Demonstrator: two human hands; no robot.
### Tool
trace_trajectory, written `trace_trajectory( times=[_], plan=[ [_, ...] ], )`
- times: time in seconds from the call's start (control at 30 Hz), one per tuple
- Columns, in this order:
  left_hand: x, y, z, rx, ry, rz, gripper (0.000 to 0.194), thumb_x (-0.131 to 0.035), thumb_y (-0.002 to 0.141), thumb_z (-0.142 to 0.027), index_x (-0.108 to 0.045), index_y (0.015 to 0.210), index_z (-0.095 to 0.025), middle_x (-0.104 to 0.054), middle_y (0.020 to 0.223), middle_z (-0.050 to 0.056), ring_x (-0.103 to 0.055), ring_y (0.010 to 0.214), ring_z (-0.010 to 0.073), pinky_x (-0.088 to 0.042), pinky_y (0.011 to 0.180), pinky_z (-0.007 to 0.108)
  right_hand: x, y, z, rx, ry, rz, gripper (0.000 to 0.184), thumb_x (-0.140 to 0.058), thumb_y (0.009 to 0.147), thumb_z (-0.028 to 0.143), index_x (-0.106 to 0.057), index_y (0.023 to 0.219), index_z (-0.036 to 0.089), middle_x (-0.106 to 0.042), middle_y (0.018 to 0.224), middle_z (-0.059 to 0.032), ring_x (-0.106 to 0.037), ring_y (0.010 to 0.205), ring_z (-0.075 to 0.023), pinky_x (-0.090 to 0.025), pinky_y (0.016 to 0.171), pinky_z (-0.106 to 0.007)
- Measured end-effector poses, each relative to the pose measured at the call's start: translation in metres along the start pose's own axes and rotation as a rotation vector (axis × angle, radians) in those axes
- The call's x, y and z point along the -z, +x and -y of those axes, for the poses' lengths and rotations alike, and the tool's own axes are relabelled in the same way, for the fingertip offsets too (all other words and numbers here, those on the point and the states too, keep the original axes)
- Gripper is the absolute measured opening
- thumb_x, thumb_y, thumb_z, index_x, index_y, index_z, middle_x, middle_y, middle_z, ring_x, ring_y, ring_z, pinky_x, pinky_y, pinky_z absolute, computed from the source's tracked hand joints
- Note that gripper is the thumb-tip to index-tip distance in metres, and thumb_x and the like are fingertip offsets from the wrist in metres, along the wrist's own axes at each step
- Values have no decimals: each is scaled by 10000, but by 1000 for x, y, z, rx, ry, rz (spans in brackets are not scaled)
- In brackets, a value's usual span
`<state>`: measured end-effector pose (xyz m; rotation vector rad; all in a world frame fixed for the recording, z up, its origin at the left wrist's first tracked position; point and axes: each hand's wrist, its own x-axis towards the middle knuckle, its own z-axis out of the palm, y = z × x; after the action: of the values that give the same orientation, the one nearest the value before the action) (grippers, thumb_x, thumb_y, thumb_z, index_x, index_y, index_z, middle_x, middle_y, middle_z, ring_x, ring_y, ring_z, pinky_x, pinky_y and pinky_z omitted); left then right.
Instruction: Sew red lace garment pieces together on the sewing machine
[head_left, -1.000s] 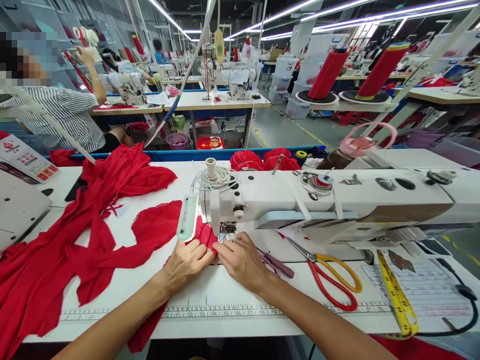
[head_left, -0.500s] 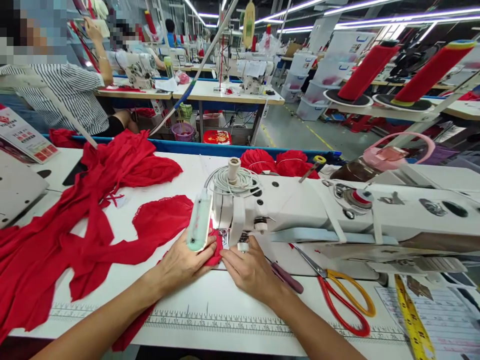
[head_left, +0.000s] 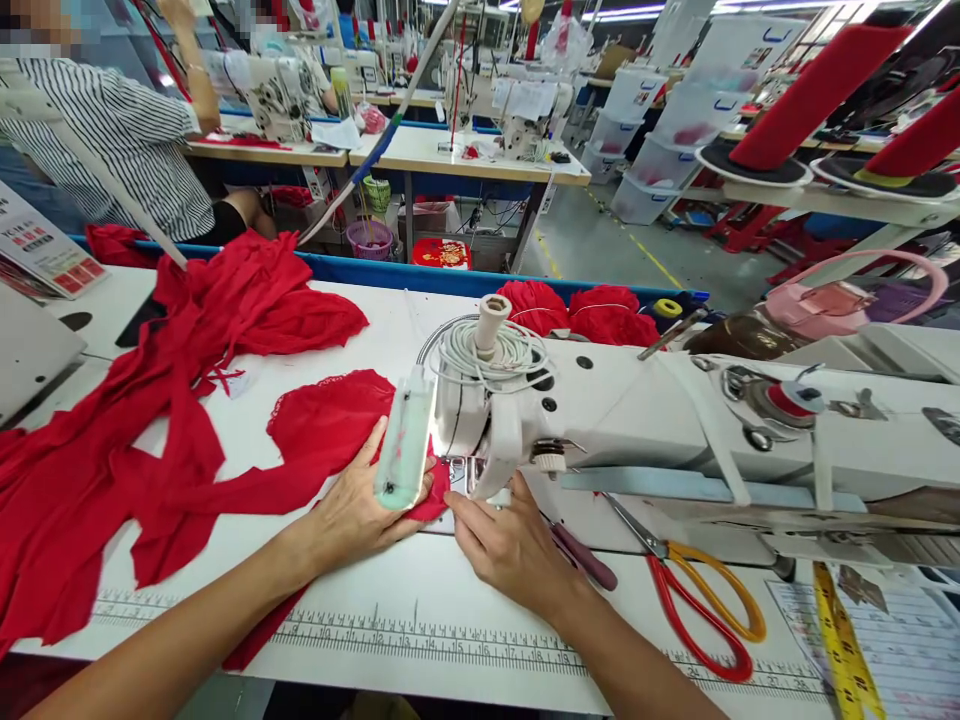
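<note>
A strip of red fabric (head_left: 330,440) runs across the white table to the needle area of a sewing machine (head_left: 457,410). My left hand (head_left: 352,510) lies on this fabric with fingers spread, some of them hidden behind a pale green translucent plate (head_left: 401,450). Just right of the presser foot (head_left: 469,475) is my right hand (head_left: 502,545), its fingers curled and the tips closed at the fabric's edge. How firmly they pinch it is partly hidden. More red cloth (head_left: 172,400) is heaped on the left.
Orange-and-red-handled scissors (head_left: 701,600) and a purple-handled tool (head_left: 585,558) lie right of my right hand. A yellow tape measure (head_left: 844,640) rests on papers. Red bundles (head_left: 611,315) and a pink-lidded bottle (head_left: 817,300) stand behind the machine. A person in a striped shirt (head_left: 127,140) sits beyond.
The view has tilted down and shifted slightly left. My left fingers have spread and slid a little along the fabric; my right hand stays beside the presser foot.
</note>
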<state>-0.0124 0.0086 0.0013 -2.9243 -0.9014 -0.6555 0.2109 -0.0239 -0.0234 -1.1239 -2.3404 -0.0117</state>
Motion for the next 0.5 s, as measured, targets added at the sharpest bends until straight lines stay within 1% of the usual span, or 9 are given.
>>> trace_trajectory(
  times=[0.07,0.1,0.23,0.33,0.4,0.5],
  plan=[
    [0,0,-3,3,-5,3,162,-522,978,-235,-670,942,-179,-721,1016,64,-679,929,206,-549,947,445,1,0,1,2,-7,-4,287,-447,917,69,-691,1031,168,-522,505,37,-480,583,-155,-322,842,-352],
    [0,0,-4,7,-16,6,170,-508,979,-224,-669,951,-177,-721,1029,72,-680,939,210,-549,949,449,1,0,1,2,-13,-6,287,-452,912,65,-690,1039,163,-525,506,37,-484,583,-156,-323,847,-353],
    [1,-1,-6,39,-51,1,203,-495,983,-243,-660,1070,-165,-728,1005,80,-689,966,215,-537,988,456,0,-2,2,1,-34,-17,291,-454,920,75,-685,1077,158,-535,504,37,-492,589,-161,-326,855,-358],
    [-3,-4,-1,4,-26,-59,214,-520,971,-245,-657,1118,-172,-739,1023,63,-697,959,217,-488,1058,501,-2,-2,1,4,-30,-2,294,-455,933,94,-680,1105,172,-543,502,38,-494,592,-166,-332,852,-358],
    [-8,-6,4,-10,-17,-105,251,-528,965,-244,-644,1179,-181,-739,1072,57,-691,1003,227,-439,1107,531,-3,-2,0,-1,-35,6,305,-456,933,97,-675,1129,180,-571,532,30,-508,609,-170,-336,853,-360],
    [-14,-7,10,-5,-34,-117,276,-536,964,-260,-637,1211,-189,-733,1109,56,-676,1046,229,-380,1154,548,-2,0,-2,-17,-71,4,340,-441,933,92,-664,1172,187,-625,620,7,-537,659,-179,-341,863,-366]
  ],
)
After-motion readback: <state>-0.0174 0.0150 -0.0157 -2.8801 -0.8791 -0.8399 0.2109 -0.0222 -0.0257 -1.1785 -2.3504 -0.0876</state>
